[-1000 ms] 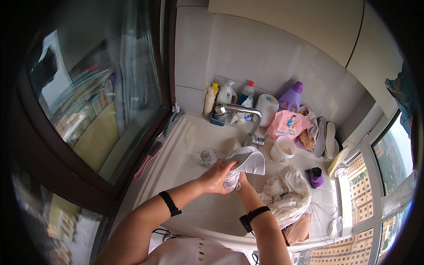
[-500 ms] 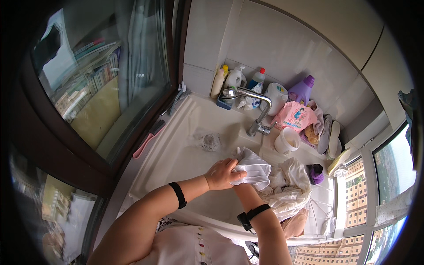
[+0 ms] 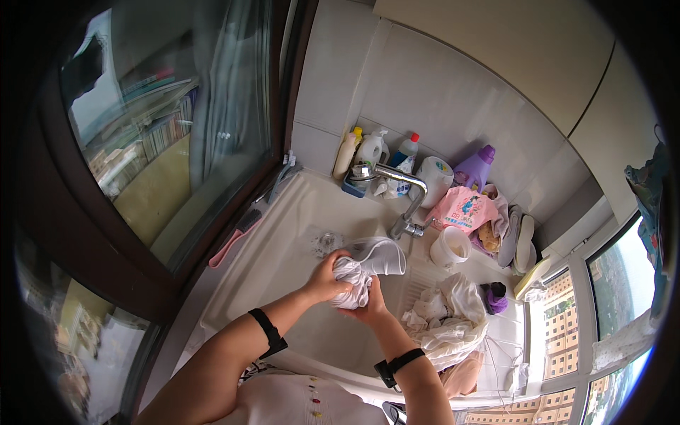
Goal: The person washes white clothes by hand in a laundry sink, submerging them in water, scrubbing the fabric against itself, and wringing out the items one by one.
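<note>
Both hands have drawn nearer the sink's [image 3: 283,234] front edge since the earlier frame, bunching the white cloth [image 3: 361,269] tighter. It hangs over the basin's middle, below the tap [image 3: 400,191]. Left hand [image 3: 324,278] is clenched round the cloth's left side; right hand [image 3: 370,306] cups it from beneath. Squeezed hard, water could splash over the front rim. A swinging elbow might knock the cup [image 3: 450,246] or drag the laundry pile [image 3: 450,322] off the right edge.

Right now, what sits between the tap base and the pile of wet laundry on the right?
In the head view, a white plastic cup stands between the tap and the laundry pile, on the ribbed sink ledge.
</note>
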